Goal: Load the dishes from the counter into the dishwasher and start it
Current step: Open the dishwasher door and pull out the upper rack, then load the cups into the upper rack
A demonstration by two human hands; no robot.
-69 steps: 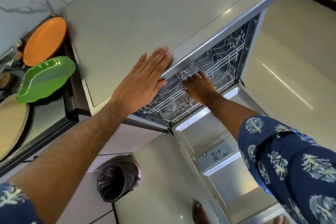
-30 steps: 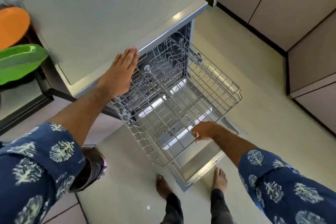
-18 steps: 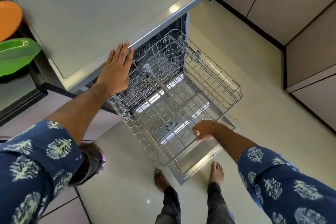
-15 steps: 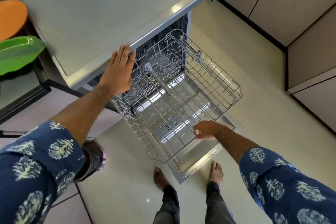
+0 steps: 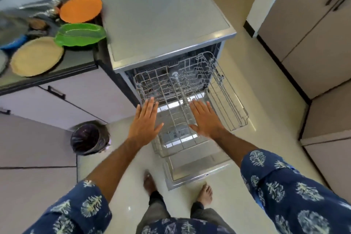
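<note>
While the rack (image 5: 191,104) sits pulled out at frame centre for loading, left hand (image 5: 145,122) and right hand (image 5: 206,119) hover flat, spread, empty.

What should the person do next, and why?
Probably reach the left hand toward the green plate on the counter: the rack is pulled out and bare, both hands are open and hold nothing, and the dishes still wait there.
</note>
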